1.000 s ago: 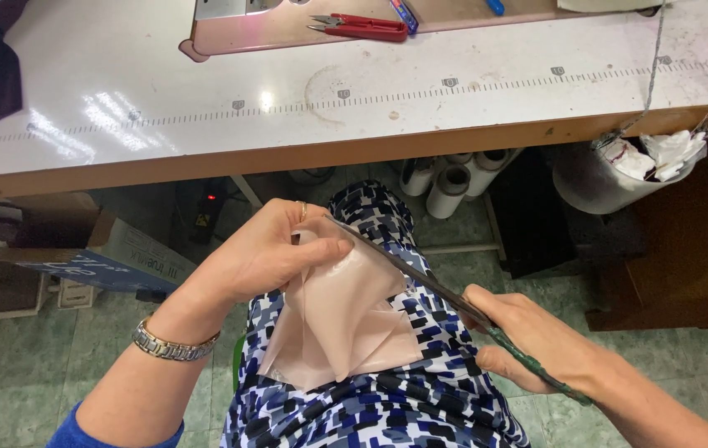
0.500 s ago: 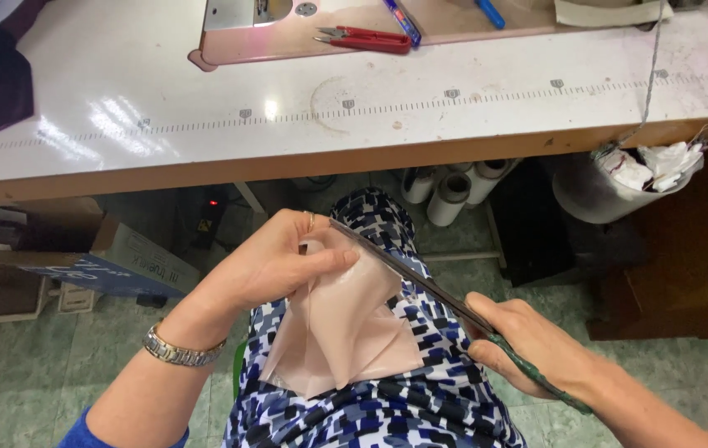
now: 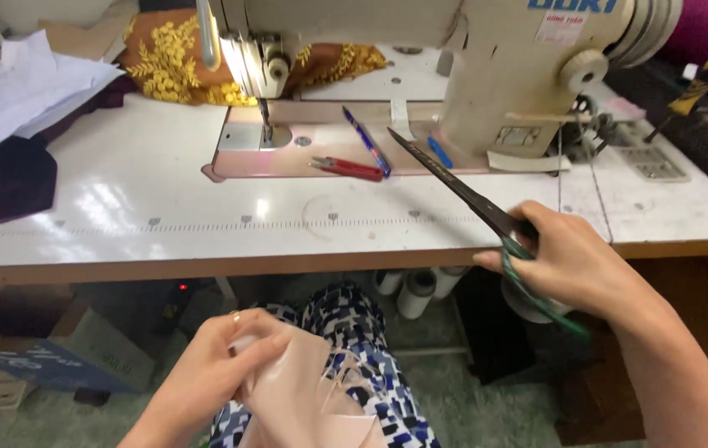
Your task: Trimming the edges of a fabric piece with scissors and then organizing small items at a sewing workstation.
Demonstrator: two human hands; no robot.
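Head view — downward, close, tableward

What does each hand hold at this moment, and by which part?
The right hand holds the scissors by their green handles, blades closed. The left hand pinches the pale pink fabric piece at its upper edge.

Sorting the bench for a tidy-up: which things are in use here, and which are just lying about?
In use: large scissors in right hand; pale pink fabric piece in left hand.
Lying about: red snips, blue pen, white papers, thread cones.
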